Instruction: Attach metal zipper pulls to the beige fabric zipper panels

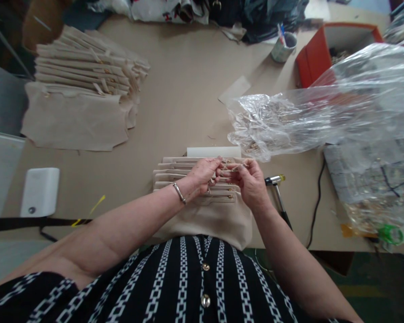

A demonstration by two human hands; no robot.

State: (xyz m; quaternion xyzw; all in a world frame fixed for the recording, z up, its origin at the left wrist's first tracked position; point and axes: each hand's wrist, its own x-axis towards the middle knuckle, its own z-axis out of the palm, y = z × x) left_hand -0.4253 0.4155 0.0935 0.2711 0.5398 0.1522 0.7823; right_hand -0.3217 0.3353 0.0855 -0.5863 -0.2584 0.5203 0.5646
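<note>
A fanned stack of beige fabric pieces with zippers (188, 172) lies at the table's near edge, in front of my body. My left hand (205, 174) rests over the stack with its fingers curled in a pinch on a small part at a zipper. My right hand (251, 181) is right beside it, fingers pinched on a small metal zipper piece (234, 168). The two hands almost touch above the top zipper. A bracelet sits on my left wrist.
A second stack of beige pieces (84, 72) lies far left. A clear plastic bag of small parts (283, 123) spreads at right, an orange box (318, 56) and a cup (284, 47) behind it. A hammer (278, 193), black cable (316, 206) and white device (40, 190) lie nearby.
</note>
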